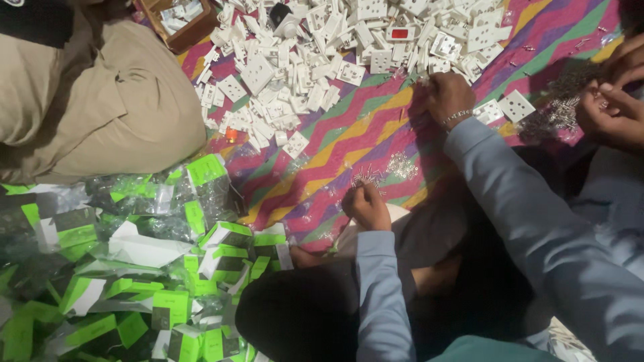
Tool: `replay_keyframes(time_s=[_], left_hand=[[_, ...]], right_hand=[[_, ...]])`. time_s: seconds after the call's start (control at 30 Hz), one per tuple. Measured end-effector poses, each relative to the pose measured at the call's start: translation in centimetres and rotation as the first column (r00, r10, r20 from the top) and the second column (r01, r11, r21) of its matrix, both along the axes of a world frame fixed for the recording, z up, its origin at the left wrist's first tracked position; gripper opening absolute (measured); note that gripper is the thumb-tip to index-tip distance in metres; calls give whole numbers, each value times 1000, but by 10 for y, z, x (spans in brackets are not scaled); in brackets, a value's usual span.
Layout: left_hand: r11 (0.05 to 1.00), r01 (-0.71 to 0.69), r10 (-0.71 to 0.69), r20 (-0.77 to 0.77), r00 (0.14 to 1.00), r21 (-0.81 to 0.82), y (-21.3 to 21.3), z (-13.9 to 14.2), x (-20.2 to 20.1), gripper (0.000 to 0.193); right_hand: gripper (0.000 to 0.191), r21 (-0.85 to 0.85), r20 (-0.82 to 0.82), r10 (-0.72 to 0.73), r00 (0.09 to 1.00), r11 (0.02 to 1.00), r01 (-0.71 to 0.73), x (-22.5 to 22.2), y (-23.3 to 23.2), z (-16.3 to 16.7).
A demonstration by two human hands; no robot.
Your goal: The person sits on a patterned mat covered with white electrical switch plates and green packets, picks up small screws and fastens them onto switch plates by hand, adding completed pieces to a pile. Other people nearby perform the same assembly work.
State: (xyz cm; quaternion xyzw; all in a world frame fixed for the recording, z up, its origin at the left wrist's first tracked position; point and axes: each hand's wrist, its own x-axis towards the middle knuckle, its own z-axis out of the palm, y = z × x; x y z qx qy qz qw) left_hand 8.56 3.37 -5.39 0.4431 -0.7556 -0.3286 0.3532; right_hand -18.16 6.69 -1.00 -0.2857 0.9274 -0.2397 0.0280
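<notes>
Your left hand (366, 205), fingers curled closed, rests at frame centre beside small silver metal screws (386, 169) on the zigzag-striped cloth (335, 144). Your right hand (444, 98) pinches into the white plastic socket plates (302, 74), upper middle.

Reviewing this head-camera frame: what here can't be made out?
- Left hand: fingers curled away from the camera, so whether it holds anything is hidden.
- Right hand: fingertips tucked under the knuckles; grip unclear.
- Screws on the cloth: too small to tell type.
- Another person's hands: cut by the right edge.
- Wooden box: cut by the top edge.
</notes>
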Motion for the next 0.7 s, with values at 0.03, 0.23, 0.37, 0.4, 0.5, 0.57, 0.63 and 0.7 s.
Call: replay_keyframes(time_s=[0.03,0.23,0.37,0.4,0.5,0.57,0.63,0.7], left_hand=[[987,-36,41,-26,999,155,1,-1,0,34],[922,-82,111,-55,992,379,10,-14,1,30],[951,-61,71,-20,997,304,10,-23,5,30],[946,-66,79,-26,997,316,10,-24,5,30],[961,-54,74,-67,995,272,6,-23,3,25],[991,-48,45,24,999,128,4,-19,1,24],[997,-61,58,63,996,45,2,-15,-1,23],[995,-95,94,29,995,35,2,-11,-2,21]], right_hand=[[16,73,24,-17,1000,997,15,0,1,2],[29,-9,-307,195,931,978,-207,7,-9,12],[23,71,-404,248,880,968,-240,8,-25,6],[23,67,-382,241,892,970,-233,8,-28,3],[19,79,-330,267,906,964,-255,0,-34,-6],[20,84,-321,308,896,951,-297,-7,-38,-11],[24,74,-335,345,877,938,-340,-13,-43,-14],[17,111,-347,353,869,936,-335,-14,-48,-14]])
